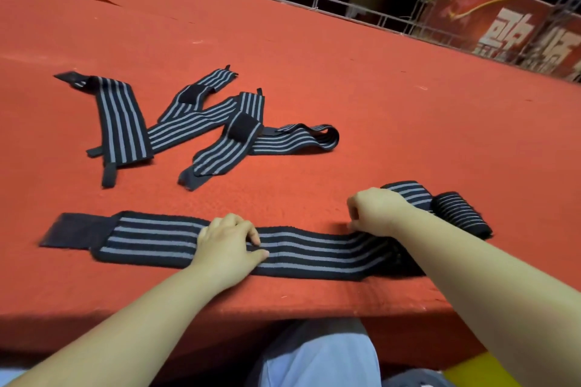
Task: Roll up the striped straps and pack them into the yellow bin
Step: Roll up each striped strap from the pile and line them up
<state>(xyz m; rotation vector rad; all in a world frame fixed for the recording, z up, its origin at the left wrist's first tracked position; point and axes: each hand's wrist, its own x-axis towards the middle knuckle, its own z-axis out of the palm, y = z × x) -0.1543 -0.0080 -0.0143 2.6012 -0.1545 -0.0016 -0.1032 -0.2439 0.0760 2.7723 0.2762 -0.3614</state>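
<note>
Head view, left to right. Risks first.

Loose striped straps (pixel 188 122) lie in a tangled, overlapping heap on the red table (pixel 314 72), far left of centre, well apart from the hands. Likely snag later: lifting one could drag a neighbour along, since their black fastener tabs cross each other.

Flat strap (pixel 314 251) runs along the near table edge, black tab end at far left. Main risk: the roll starts crooked at the right end and goes cone-shaped, stripes drifting off line. Cause would be uneven pull between the two hands. Second risk: the strap sits just beside the table edge, so a slack tug could slide it off toward the lap.

Left hand (pixel 229 245) rests on the strap's middle, fingers bent loosely, fingertips (pixel 256 237) pressing the fabric down. It pins rather than grips; nothing is enclosed in it.

Right hand (pixel 374 210) sits at the strap's right end, fingers curled tight, apparently pinching the bunched end to begin a roll. The exact hold is hidden under the knuckles.

Rolled strap (pixel 408 195) lies just behind the right wrist, with a second rolled strap (pixel 460 214) touching it on the right. They could unwind if the forearm knocks them; I can't see whether they're fastened.

Yellow bin (pixel 478 371): only a yellow corner shows at bottom right, below the table. Probably the bin; none of the rolls has gone in yet.
</note>
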